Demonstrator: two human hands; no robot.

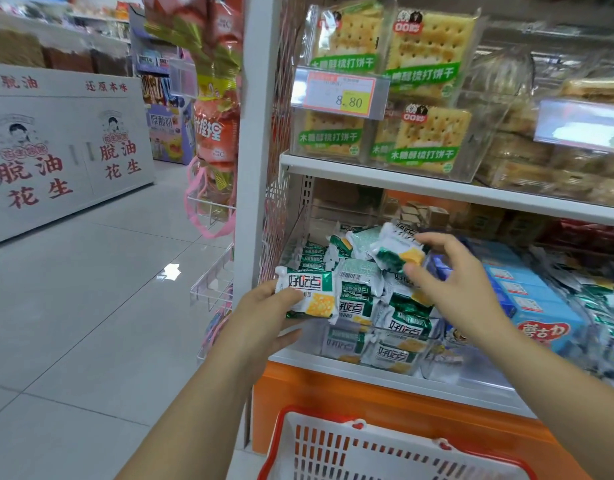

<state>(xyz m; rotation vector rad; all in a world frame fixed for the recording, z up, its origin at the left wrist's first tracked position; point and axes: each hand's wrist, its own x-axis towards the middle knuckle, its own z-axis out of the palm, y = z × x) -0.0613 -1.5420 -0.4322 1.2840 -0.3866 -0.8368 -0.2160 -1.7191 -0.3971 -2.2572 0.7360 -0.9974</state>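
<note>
Green-white biscuit packet (309,292) in left grip (264,306): thumb on top, fingers curled under. Held flat, label up, at near-left edge of pile, probably kept clear so other grip can work.

Second packet (397,249) pinched at one end by right grip (447,271), thumb against fingertips. Tilted, held just above pile.

Loose packets heaped in clear bin (402,329) on shelf, between and beyond both grips.

Basket (319,445) below both grips, mouth up, likely drop spot.

Blue boxes (540,306) just right of right grip.

Cracker packs (426,46) on shelf above.
</note>
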